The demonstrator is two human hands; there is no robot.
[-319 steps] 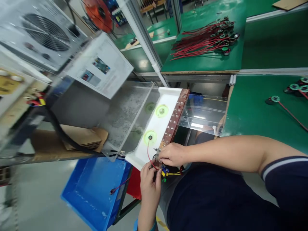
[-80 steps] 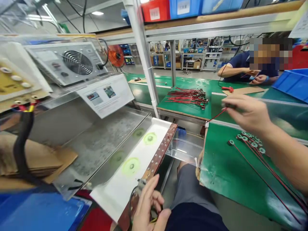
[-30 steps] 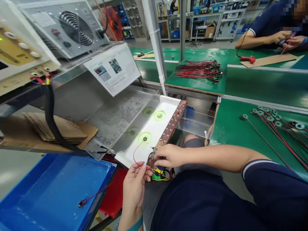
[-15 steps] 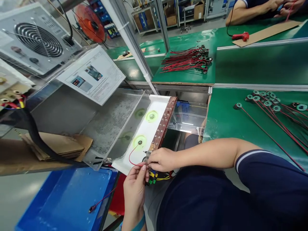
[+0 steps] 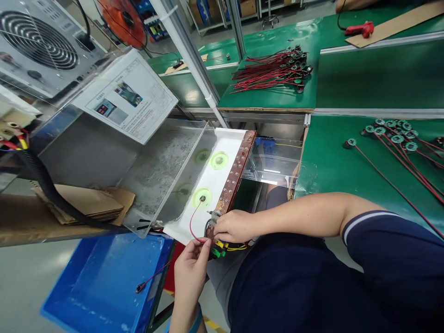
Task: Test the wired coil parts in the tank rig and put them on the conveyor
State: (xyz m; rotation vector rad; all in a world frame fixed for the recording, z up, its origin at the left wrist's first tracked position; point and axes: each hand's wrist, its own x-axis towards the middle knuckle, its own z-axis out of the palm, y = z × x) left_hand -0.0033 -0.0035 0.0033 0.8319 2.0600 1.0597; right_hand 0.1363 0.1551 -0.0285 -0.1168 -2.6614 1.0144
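Note:
My left hand (image 5: 193,261) pinches the end of a red wire (image 5: 192,225) between thumb and fingers. The wire curves up to a small round component (image 5: 202,198), seated in the nearer of two yellow-green rings (image 5: 208,194) on a white plate (image 5: 185,226). My right hand (image 5: 236,226) is closed at the lower end of a brown strip (image 5: 231,184) studded with metal terminals. Its fingertips are beside a small grey fitting (image 5: 214,216) with a pin; what they grip, if anything, is hidden. Yellow and green connectors (image 5: 219,249) show just under this hand.
Clear acrylic panels (image 5: 185,172) flank the white plate. A blue bin (image 5: 100,282) at lower left holds one wired component (image 5: 140,287). Bundles of red-wired components (image 5: 277,69) lie on green benches. A machine with a fan grille (image 5: 38,41) stands upper left. A co-worker's arm (image 5: 357,3) shows at the top.
The camera view has shifted a little. My left hand has drawn slightly away from my right, still pinching the wire. The right hand stays by the brown strip. The co-worker's hands have left the view.

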